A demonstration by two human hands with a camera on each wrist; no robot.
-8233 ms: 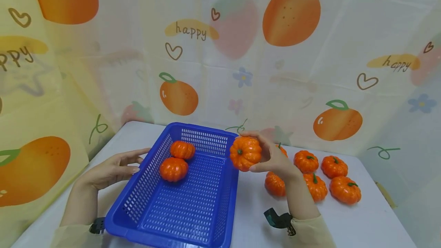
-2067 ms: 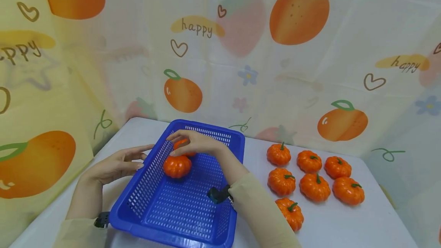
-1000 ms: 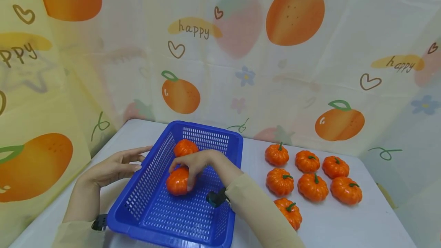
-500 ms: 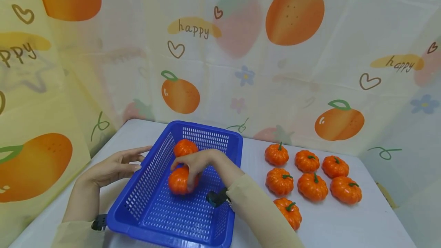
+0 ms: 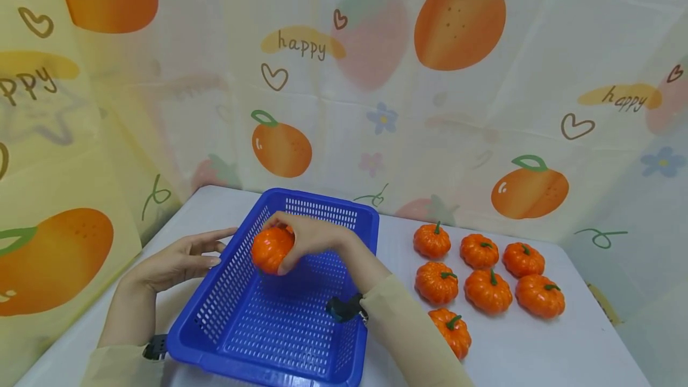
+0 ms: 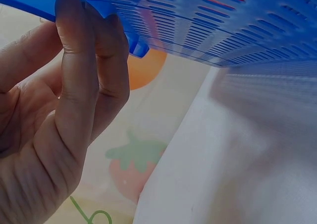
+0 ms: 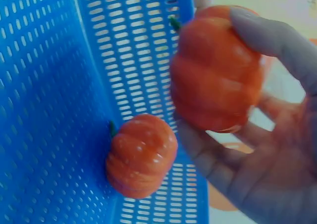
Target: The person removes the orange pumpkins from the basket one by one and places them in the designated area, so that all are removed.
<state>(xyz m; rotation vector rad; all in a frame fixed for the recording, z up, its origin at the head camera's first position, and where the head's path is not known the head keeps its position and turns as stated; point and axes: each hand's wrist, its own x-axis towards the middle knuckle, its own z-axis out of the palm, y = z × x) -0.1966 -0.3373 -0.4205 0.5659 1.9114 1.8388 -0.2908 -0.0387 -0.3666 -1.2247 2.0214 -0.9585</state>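
Inside the blue plastic basket (image 5: 201,357), my right hand (image 5: 309,236) grips a small orange pumpkin (image 5: 271,249) between thumb and fingers. It is raised above the basket floor, its green stem pointing down in the head view. A second pumpkin (image 7: 142,157) lies on the floor against the perforated wall in the right wrist view; the held one and my hand hide most of it from the head view. My left hand (image 5: 180,261) is at the basket's left side, fingers loosely bent and fingertips (image 6: 67,1) at the underside of the rim.
Several orange pumpkins with green stems, such as the nearest pumpkin (image 5: 451,332), sit in a group on the white table (image 5: 570,357) right of the basket. A fruit-printed curtain (image 5: 349,106) hangs behind the table and along its left side.
Over eight seconds, the pumpkin first held by my right hand has left it, and another stands at the group's front. In the last half second, the hand lifted a basket pumpkin up and left.
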